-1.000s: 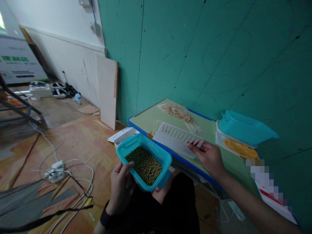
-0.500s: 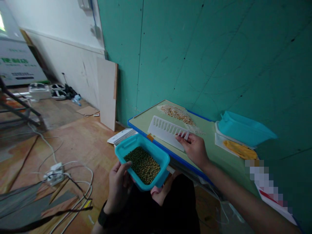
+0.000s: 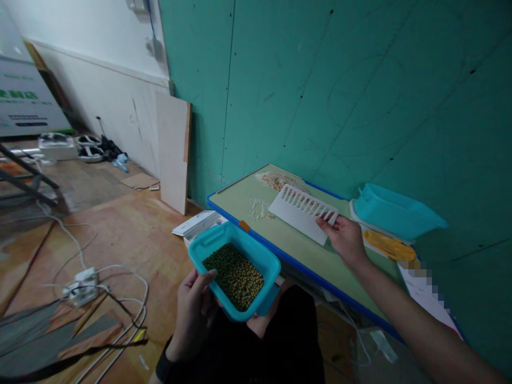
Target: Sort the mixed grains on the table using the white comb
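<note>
My left hand (image 3: 194,306) grips the near left corner of a teal plastic tub (image 3: 234,269) filled with green beans (image 3: 234,275), held over my lap below the table edge. My right hand (image 3: 344,238) is closed on one end of a white slotted plastic scraper (image 3: 301,211) that rests on the green table top (image 3: 296,242). Beyond the scraper lies a pile of pale yellow beans (image 3: 278,181), and a small patch of whitish grains (image 3: 259,207) sits to its left.
A second teal tub (image 3: 394,210) stands at the table's back right over a white tray (image 3: 357,223) with something yellow (image 3: 388,245). The table has a blue rim (image 3: 280,250) against a teal wall. On the wooden floor lie cables and a power strip (image 3: 80,278).
My right hand slid the scraper left toward the table's front edge, then back right and away toward the yellow beans. A patch of whitish grains now shows. The tub stays in my left hand.
</note>
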Motion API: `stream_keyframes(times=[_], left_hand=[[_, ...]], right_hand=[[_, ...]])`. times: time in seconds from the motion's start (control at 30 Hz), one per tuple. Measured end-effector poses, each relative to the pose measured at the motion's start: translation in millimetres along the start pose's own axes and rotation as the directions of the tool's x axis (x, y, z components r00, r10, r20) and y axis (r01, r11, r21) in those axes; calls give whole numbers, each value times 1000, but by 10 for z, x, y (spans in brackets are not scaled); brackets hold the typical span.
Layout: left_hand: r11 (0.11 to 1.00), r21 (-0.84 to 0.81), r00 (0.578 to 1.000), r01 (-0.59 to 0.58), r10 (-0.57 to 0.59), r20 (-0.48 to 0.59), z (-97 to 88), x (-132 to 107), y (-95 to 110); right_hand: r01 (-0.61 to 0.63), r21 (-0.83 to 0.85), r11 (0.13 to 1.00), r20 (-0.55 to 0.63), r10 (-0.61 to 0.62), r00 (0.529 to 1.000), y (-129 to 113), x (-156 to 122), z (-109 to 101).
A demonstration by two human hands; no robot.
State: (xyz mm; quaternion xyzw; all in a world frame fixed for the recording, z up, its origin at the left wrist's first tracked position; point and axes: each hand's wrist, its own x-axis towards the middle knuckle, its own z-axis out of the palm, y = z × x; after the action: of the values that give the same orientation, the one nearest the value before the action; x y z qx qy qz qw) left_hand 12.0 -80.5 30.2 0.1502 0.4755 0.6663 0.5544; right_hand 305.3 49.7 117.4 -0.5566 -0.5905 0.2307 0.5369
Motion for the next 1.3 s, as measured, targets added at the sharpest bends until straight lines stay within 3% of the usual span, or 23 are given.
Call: stream_keyframes(times=[0.27,0.53,1.3], left_hand=[[1000,5,1000,16,-16,5,75,-35,56],[1000,22,1000,-4,5,-29,-6,24,-76],[1000,-30,1000,9,-9,-11,0,46,-109]], right_hand=[[-24,-8,1000,58,24,998,26,-46,-16],[-35,39,999,88,31,996,22,-83,4],[-20,70,997,169,8,986,-136,-359,110]])
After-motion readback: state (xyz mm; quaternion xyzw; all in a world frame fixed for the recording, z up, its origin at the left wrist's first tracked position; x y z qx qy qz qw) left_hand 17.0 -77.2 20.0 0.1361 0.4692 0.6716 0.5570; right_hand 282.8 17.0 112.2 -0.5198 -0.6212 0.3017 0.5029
